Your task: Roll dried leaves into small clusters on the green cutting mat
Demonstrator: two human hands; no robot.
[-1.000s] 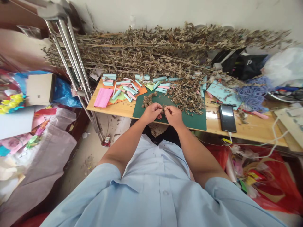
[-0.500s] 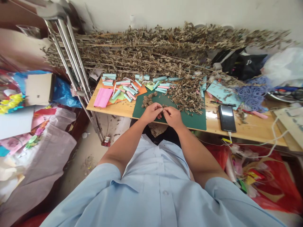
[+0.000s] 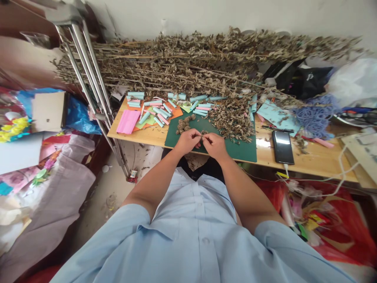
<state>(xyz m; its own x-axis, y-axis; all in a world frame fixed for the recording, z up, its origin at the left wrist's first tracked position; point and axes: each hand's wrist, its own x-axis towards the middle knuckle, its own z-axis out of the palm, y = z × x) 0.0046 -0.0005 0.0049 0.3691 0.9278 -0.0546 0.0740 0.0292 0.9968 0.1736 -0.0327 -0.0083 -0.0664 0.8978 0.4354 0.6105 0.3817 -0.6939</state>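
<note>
Over the front edge of the green cutting mat (image 3: pixel 235 151), my left hand (image 3: pixel 188 141) and my right hand (image 3: pixel 214 145) meet, fingertips pinched together. Between them is a small bit of dried leaf (image 3: pixel 202 137), mostly hidden by the fingers. Just beyond my left hand lies a cluster of small brown leaf balls (image 3: pixel 183 125). A loose heap of crumbled dried leaves (image 3: pixel 232 118) spreads past my right hand on the mat. Rolled blue and pink paper tubes (image 3: pixel 161 114) lie behind and to the left of the leaf balls.
Long bundles of dried leafy stalks (image 3: pixel 176 63) line the wall behind. A metal crutch (image 3: pixel 91 67) leans at the table's left end. Right of the mat are a phone (image 3: pixel 282 147) on a white cable, blue paper (image 3: pixel 278 116) and purple yarn (image 3: pixel 316 114). Pink paper (image 3: pixel 129 122) lies left.
My fingertips have shifted very slightly against each other while staying pinched together. Everything else on the table looks the same.
</note>
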